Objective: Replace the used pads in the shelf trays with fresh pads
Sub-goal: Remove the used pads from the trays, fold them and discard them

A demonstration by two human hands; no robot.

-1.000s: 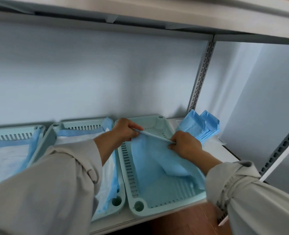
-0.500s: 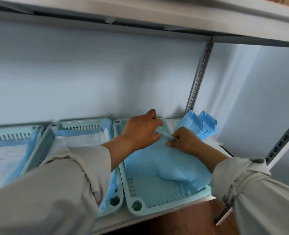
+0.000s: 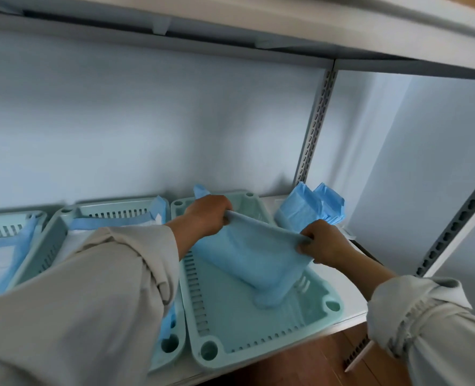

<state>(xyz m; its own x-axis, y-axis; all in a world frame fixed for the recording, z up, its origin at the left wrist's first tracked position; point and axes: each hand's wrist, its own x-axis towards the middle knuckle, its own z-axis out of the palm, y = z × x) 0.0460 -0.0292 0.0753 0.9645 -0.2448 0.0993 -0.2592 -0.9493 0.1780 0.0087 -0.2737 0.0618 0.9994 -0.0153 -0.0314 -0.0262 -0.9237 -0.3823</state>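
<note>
While the blue pad (image 3: 253, 260) hung stretched over the rightmost tray (image 3: 261, 327), its lower fold was bunched on the tray floor; if lowered so, it would likely lie creased (short of the walls). Its top edge ran between the fingers: left hand (image 3: 207, 215) and right hand (image 3: 321, 242) each pinched one corner. Spare pads (image 3: 306, 208) stood just beyond the right fingers.

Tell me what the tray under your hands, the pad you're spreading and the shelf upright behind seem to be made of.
Tray: looks like moulded plastic, pale green, smooth, with slotted walls and round corner holes.
Pad: seemingly thin non-woven or paper-backed sheet, matte blue; it sags and creases between the left hand and right hand.
Upright: probably painted metal, grey, with punched slots.
</note>
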